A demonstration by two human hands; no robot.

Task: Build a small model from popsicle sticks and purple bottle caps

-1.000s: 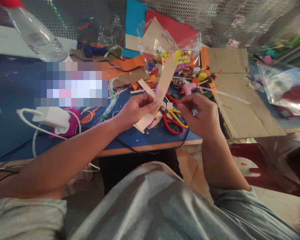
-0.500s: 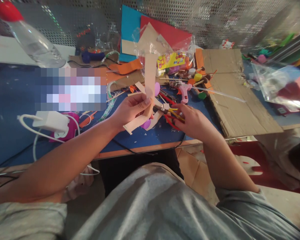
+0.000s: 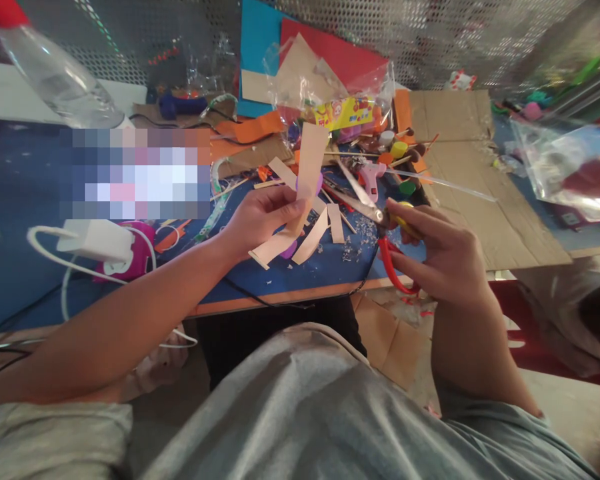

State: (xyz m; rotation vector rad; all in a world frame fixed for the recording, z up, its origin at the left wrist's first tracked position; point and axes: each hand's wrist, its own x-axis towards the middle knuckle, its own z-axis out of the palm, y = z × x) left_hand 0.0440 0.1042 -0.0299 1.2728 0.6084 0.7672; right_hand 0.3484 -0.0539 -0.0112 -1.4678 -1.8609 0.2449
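My left hand [image 3: 260, 220] pinches a long beige paper strip [image 3: 307, 173] that stands up from the fingers and bends back toward the table below them. My right hand [image 3: 443, 257] grips a pair of scissors [image 3: 375, 217] with red and yellow handles. Their blades are parted and point left toward the strip, a short way from it. Two cut beige strips [image 3: 325, 230] lie on the blue table [image 3: 25, 180] between my hands.
Behind the hands lie a pink glue gun [image 3: 370, 177], a clear bag of craft bits [image 3: 340, 110], coloured sheets [image 3: 260, 40] and a cardboard sheet [image 3: 473, 180]. A white charger with cable [image 3: 97, 240] sits at the left, a plastic bottle [image 3: 55, 73] at the far left.
My right hand picked the scissors up off the table and swung them to the right, blades parted. The left hand kept hold of the strip, which tilted slightly.
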